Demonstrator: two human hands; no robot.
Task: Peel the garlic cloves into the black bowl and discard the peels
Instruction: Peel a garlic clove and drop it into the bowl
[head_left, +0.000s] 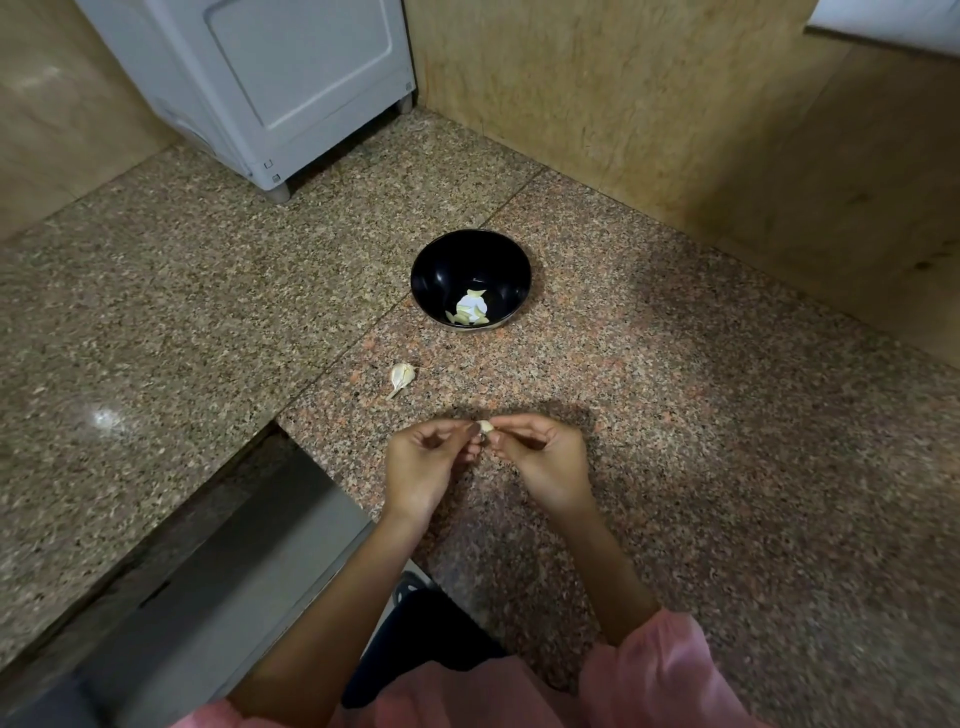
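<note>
Left grip and right grip both pinch a papery garlic clove above the speckled granite bench, near its front edge. Glossy round black bowl, farther back, holds peeled cloves.

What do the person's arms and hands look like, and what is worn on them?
Both forearms are bare. Loose pink sleeves end near the elbows. The left hand and right hand wear no gloves, and no watch or bracelet shows at the wrists.
</note>
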